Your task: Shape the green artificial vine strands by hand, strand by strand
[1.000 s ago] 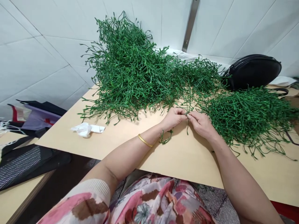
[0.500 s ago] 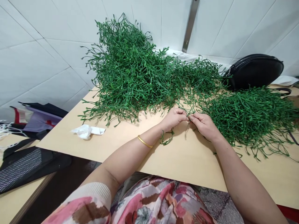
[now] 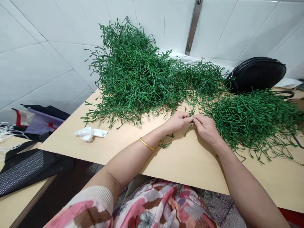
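Fingertips of my left hand [image 3: 178,122] and my right hand [image 3: 207,128] meet over the table, both closed in a pinch on a thin green artificial stem [image 3: 188,129]. Its ends poke out above and below the fingers; the exact grip point is hidden. Below my left wrist, a curled green strand [image 3: 166,141] hangs or lies near the tabletop; I cannot tell which. A tall tangled heap of green plastic stems [image 3: 140,76] rises behind my left hand. Right of my right hand spreads a second, flatter pile of the same stems [image 3: 254,117].
A black handbag [image 3: 258,74] stands at the back right of the wooden table [image 3: 133,152]. Crumpled white tissue [image 3: 89,133] lies to the left. Purple and black bags [image 3: 42,122] sit past the left edge. A tiled wall [image 3: 59,19] closes off the back.
My hands have drawn closer together and the stem's lower end now hangs more plainly between them. The curled strand has shifted slightly left and down.
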`<state>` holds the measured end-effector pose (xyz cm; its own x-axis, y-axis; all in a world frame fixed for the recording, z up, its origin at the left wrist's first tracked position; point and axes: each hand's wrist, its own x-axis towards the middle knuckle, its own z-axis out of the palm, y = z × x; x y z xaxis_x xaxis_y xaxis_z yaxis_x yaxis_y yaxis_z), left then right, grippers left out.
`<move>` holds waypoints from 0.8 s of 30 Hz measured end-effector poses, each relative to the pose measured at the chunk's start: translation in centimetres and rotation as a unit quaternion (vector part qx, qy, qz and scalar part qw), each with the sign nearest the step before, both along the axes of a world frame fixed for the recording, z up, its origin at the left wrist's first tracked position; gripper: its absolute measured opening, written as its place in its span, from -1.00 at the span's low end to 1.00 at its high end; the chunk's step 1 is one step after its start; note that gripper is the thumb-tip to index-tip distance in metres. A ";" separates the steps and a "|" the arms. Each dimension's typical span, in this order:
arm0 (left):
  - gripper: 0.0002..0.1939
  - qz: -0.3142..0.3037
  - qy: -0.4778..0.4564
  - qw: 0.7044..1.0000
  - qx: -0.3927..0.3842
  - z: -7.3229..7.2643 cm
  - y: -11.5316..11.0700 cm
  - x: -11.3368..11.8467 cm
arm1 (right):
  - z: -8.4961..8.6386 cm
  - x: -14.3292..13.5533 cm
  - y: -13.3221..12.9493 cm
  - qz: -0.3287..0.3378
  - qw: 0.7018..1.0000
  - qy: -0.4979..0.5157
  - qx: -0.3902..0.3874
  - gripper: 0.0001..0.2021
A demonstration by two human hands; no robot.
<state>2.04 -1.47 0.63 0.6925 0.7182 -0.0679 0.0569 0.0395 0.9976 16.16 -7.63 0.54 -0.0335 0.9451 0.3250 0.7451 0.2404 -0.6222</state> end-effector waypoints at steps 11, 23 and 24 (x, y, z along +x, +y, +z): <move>-0.72 0.000 -0.170 0.975 -0.140 0.1 -1.1 0.2 | 0.4 2.4 0.9 -0.114 0.873 0.473 -0.032 -0.70; -0.70 0.081 -0.168 0.974 -0.128 -0.9 -0.7 0.8 | 0.4 -1.4 -0.3 -0.061 0.969 0.235 -0.042 -0.80; -0.70 0.085 -0.171 0.972 -0.137 -0.9 -0.7 0.8 | 0.1 -1.5 -0.3 -0.048 0.971 0.230 -0.043 -0.80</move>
<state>2.84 -2.14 -0.32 0.5821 0.8109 -0.0603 -0.3061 0.2872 0.9076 14.70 -7.90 0.68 0.1858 0.9612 0.2038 0.4004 0.1153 -0.9090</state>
